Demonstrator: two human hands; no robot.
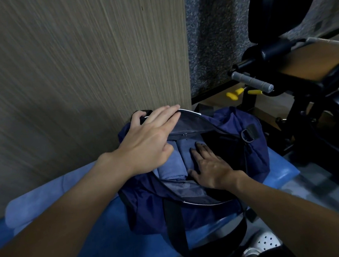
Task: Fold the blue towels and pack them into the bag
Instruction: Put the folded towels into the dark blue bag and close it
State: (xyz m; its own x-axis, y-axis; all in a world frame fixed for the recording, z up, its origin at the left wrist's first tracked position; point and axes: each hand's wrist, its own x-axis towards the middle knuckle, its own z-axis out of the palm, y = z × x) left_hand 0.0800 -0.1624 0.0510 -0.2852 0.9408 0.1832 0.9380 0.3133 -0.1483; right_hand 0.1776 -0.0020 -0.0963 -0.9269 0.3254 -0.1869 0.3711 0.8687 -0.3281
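At far left, a pale blue towel (pixel 29 208) lies on the blue bench pad (pixel 113 244), outside the bag, so we judge the packing unfinished. Whether it is folded we cannot tell.

Our left hand (pixel 151 138) lies across the far rim of the navy bag (pixel 247 152). Its fingers are stretched out straight and press the flap back toward the wall, and nothing is clasped in them. The thumb sits by a black handle (pixel 143 115). The hand is there to hold the mouth wide, giving the other hand room.

Inside the bag, folded towels (pixel 173 162) sit side by side against the left end. The right half of the bag looks dark and unfilled.

Our right hand (pixel 210 165) lies flat on those towels, fingers spread and gripping nothing. We take it to be pressing them down and snug.

Further right, a black exercise machine (pixel 281 64) stands just beside the bag.
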